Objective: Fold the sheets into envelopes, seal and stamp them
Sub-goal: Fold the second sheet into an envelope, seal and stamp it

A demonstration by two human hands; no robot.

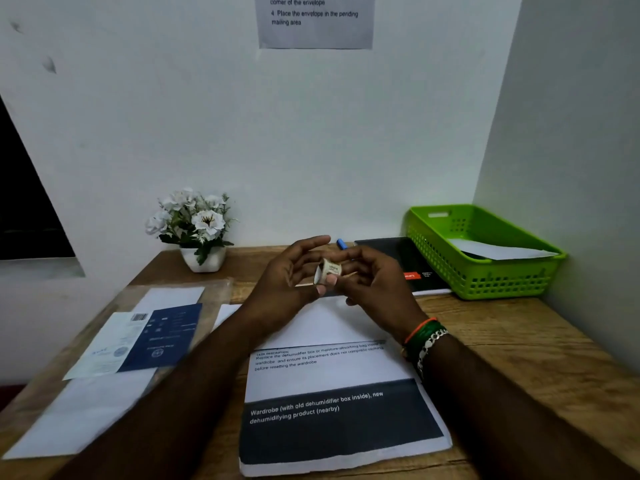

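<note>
head view: the wall notice [316, 20] reads "place the envelope in the pending mailing area"; the sheet [332, 393] on the desk [519, 344] says "wardrobe (with old dehumidifier box inside)". my left hand [284, 278] and right hand [374, 282] both pinch one small stamp [328, 270] between fingertips, above the sheet. one green basket [485, 251] far right, one envelope [498, 251] inside.

hands [284, 271]: 2 | stamp [329, 270]: 1 | green basket [485, 282]: 1 | flower pot [202, 259]: 1 | bracelets [424, 337]: 3
</note>
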